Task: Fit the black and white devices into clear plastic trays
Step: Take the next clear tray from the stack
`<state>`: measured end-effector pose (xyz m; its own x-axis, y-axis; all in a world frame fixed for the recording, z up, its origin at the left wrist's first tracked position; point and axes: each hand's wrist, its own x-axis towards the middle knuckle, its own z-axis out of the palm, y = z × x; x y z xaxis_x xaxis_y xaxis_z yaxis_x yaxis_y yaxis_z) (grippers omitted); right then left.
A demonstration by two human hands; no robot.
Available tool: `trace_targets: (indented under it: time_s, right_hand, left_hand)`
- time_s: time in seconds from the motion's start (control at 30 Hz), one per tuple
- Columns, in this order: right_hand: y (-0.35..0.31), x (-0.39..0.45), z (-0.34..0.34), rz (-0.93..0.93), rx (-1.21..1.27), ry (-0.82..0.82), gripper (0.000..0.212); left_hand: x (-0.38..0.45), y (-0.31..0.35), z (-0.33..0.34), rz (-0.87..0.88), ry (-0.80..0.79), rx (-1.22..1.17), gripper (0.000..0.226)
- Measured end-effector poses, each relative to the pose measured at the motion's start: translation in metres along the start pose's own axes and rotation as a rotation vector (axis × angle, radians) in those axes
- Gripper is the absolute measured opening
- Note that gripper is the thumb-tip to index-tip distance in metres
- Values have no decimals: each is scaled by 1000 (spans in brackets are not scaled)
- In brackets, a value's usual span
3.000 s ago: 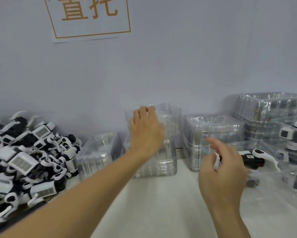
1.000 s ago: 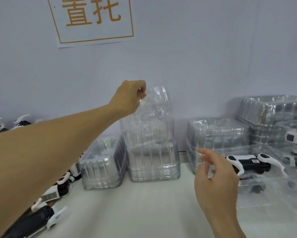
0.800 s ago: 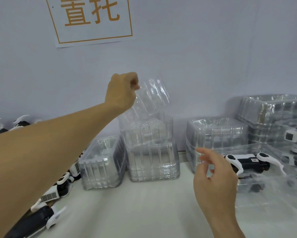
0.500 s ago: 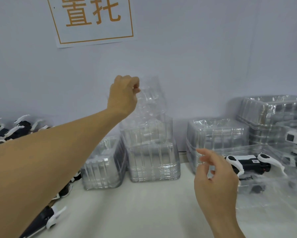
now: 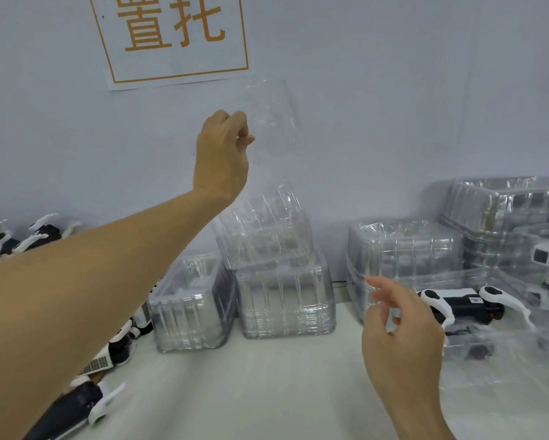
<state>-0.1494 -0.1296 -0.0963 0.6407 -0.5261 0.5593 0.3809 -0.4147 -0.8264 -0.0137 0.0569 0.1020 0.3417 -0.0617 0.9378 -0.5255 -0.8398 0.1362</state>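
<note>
My left hand (image 5: 224, 150) pinches one edge of a single clear plastic tray (image 5: 271, 117) and holds it up in the air in front of the wall, well above the middle stack of clear trays (image 5: 281, 281). My right hand (image 5: 400, 338) hovers over the table at the lower right, fingers loosely curled and holding nothing. Just right of it a black and white device (image 5: 463, 304) lies in a clear tray (image 5: 504, 354). Several more black and white devices (image 5: 114, 347) are heaped at the left, partly hidden behind my left forearm.
Further stacks of clear trays stand along the wall: a low one (image 5: 192, 308) at the left, one (image 5: 403, 258) right of centre and a tall one (image 5: 504, 214) at the far right. A paper sign (image 5: 171, 36) hangs on the wall. The white table (image 5: 251, 392) spreads below.
My left hand has peeled the top tray off the middle stack and lifted it clear, higher than half a second ago. My right hand has stayed almost still.
</note>
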Motion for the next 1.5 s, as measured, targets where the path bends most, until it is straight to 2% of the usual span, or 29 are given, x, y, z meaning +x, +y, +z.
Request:
trace_targets:
  time_s: [0.23, 0.4, 0.67, 0.77, 0.93, 1.07, 1.17, 1.27, 1.33, 1.4, 1.5]
  right_hand:
    - [-3, -1, 1, -9, 19, 11, 38]
    - [-4, -2, 2, -19, 17, 10, 40]
    - [-3, -5, 11, -111, 15, 12, 40]
    - [-4, -12, 17, -107, 42, -65, 43]
    - [-8, -25, 29, 46, 142, -321, 38]
    - [-9, -37, 38, 307, 207, -599, 24]
    - [-12, -45, 46, 499, 373, -731, 49]
    - [-19, -53, 53, 575, 519, -738, 44]
    - [-20, -56, 56, 606, 587, -679, 50]
    - [-19, -56, 57, 626, 614, -611, 59]
    - [-17, -52, 53, 639, 598, -532, 53]
  left_hand:
    - [-25, 26, -27, -384, 310, -527, 28]
    - [-62, 30, -46, -670, 471, -806, 19]
    - [-141, 26, -71, -1009, 629, -1295, 26]
    - [-174, 26, -69, -1090, 547, -1349, 28]
    - [-209, 19, -59, -1247, 512, -1393, 24]
    - [-224, 22, -55, -1351, 535, -1391, 28]
    - [-231, 30, -51, -1414, 560, -1425, 28]
    - [-241, 34, -45, -1471, 518, -1436, 27]
    - [-247, 38, -43, -1503, 456, -1435, 24]
    - [-253, 41, -45, -1550, 401, -1436, 20]
    - [-257, 34, -55, -1657, 382, -1328, 22]
